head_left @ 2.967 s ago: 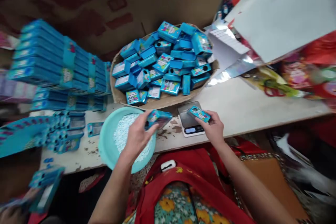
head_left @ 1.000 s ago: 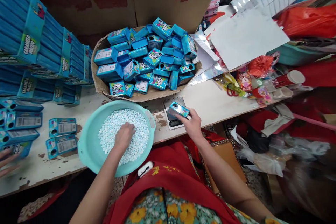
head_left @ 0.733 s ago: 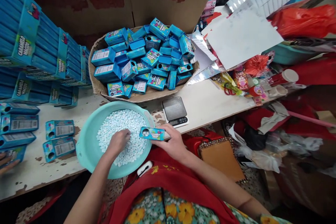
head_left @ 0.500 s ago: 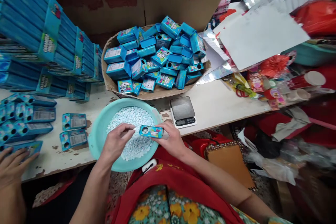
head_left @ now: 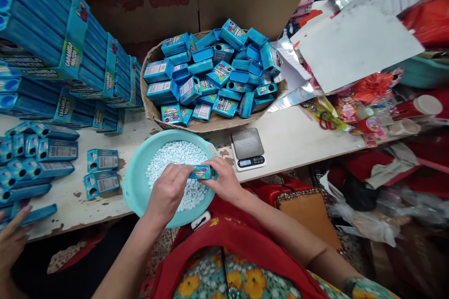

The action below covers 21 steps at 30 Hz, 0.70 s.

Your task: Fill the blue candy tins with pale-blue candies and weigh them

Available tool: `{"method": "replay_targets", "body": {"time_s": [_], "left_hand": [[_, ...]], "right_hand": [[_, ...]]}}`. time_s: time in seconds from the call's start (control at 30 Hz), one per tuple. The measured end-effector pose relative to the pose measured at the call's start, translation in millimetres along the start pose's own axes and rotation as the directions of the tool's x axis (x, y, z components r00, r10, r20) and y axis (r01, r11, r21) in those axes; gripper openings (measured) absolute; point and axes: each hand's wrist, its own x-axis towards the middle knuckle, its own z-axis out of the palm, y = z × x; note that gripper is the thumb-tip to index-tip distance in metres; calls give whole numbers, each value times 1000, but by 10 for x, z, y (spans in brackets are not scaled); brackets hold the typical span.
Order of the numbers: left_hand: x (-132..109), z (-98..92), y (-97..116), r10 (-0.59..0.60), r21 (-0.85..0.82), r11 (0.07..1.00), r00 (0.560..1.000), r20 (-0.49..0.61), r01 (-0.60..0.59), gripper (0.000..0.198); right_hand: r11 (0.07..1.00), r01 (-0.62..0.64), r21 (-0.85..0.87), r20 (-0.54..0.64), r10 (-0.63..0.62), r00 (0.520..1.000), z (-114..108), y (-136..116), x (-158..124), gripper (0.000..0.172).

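Observation:
Over a turquoise basin (head_left: 131,187) of small pale candies (head_left: 171,154) I hold a small blue candy box (head_left: 202,172), its printed side facing up. My right hand (head_left: 226,181) grips the box's right end, thumb and fingers closed around it. My left hand (head_left: 168,191) is closed in a pinch against the box's left end and covers the round hole there. What lies between those left fingertips is hidden. Just right of the basin sits a digital kitchen scale (head_left: 247,148) with nothing on its plate.
A cut-down carton (head_left: 203,126) heaped with blue boxes stands behind the basin. Two boxes (head_left: 102,173) lie left of it, near more boxes (head_left: 56,149) and tall stacked packs (head_left: 73,51). Another person's hand (head_left: 12,243) is at far left. Papers (head_left: 358,46) and clutter lie right.
My left hand has moved right, from holding a white bit beside the box to covering its holed end. The other person's hand has shifted left and down off a box.

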Motion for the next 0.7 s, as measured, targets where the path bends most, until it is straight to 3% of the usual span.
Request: {"method": "replay_targets", "body": {"time_s": [0.07,0.2,0.33,0.4,0.5,0.57,0.63,0.7], "left_hand": [[-2,-20,22,-12,-54,998,1000,-4,12,29],[1,-112,-34,-113,-82,991,986,-124,104,34],[34,-134,-125,-78,-35,996,991,107,82,51],[51,-88,-140,-57,59,997,985,166,48,61],[46,12,-160,-98,232,971,986,133,65,65],[18,49,-201,-127,255,962,986,110,95,57],[-24,15,-277,-186,195,966,979,78,168,45],[-74,-106,-410,-330,142,933,944,-22,330,40]], "right_hand": [[999,-8,31,5,8,1000,33,10,7,29],[993,-37,108,-18,39,999,65,16,66,35],[987,20,162,8,-22,1000,51,-33,210,33],[985,41,167,34,-47,998,69,-54,273,33],[990,60,128,52,-67,996,126,-65,331,32],[988,114,106,97,-125,987,123,-71,387,32],[978,178,109,130,-192,973,13,-72,517,39],[973,218,71,36,-221,975,-240,-34,756,48]]}}
